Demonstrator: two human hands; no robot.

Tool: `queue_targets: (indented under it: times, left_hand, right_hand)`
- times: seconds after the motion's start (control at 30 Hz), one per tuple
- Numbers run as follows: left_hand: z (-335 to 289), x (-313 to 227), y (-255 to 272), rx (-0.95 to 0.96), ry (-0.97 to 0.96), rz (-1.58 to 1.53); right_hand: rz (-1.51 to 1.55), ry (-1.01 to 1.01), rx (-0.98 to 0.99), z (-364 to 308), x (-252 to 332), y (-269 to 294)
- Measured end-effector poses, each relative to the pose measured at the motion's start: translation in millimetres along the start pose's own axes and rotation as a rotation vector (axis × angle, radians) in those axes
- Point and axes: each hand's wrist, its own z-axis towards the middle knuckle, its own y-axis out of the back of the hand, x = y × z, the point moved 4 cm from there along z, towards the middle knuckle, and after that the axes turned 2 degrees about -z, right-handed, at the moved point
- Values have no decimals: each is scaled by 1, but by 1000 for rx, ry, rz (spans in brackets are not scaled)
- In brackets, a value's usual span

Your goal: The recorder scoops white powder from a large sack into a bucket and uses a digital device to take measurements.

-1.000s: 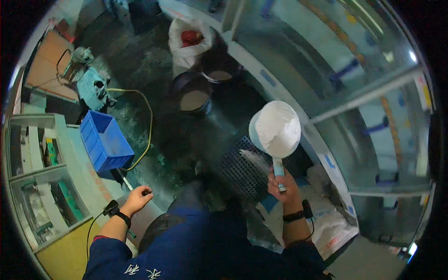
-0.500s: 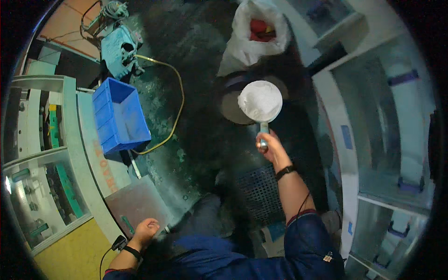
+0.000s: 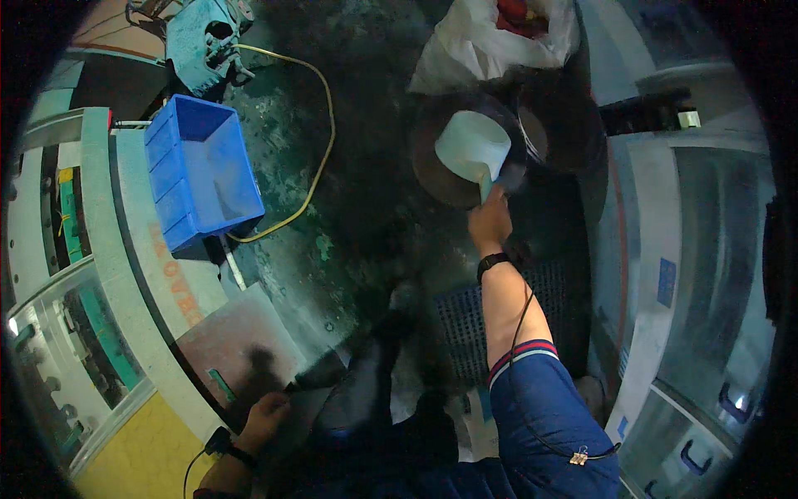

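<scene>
My right hand [image 3: 490, 223] is wrapped round the handle of a large round pale scoop [image 3: 474, 143]. The scoop is tipped over a dark round bucket [image 3: 428, 170], its outer side facing me, so its inside is hidden. Low on the left, my left hand [image 3: 268, 412] has its fingers curled in, with nothing visible in them. It hovers in shade near a flat grey-brown panel [image 3: 237, 333].
Beside the bucket stands a second dark round container [image 3: 573, 125], with a white sack [image 3: 474, 50] holding something red behind. A blue crate [image 3: 170, 183], a yellow hose [image 3: 330, 137] and glass-windowed machines [image 3: 706, 249] flank the floor. A perforated black mat [image 3: 465, 324] lies below my right arm.
The scoop, upright with white powder showing before, has turned over above the bucket as my right wrist rolled. My view has shifted. My left hand stays low at the left.
</scene>
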Motion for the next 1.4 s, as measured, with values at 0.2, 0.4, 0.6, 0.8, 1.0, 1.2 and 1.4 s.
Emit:
queue_targets:
  times: [0.2, 0.4, 0.6, 0.8, 1.0, 1.2, 1.4]
  left_hand:
    - [3, -14, -4, -20, -57, 38]
    - [12, -31, -9, 20, -298, 318]
    - [16, -119, -36, 11, -241, 245]
    - [7, -199, -100, 182, -476, 502]
    - [-17, -241, -198, 407, -648, 606]
    - [-87, -213, -320, 559, -846, 938]
    - [-172, -156, -436, 586, -885, 1184]
  right_hand:
    - [-187, 188, -114, 6, -5, 11]
    - [105, 183, -115, -16, -15, 71]
    - [863, -294, 392, -127, -125, 150]
    - [806, -472, 220, -323, -280, 292]
    - [648, -803, -509, -595, -451, 404]
    - [576, -1357, -673, -883, -547, 378]
    - [395, -1293, -357, -886, -632, 287]
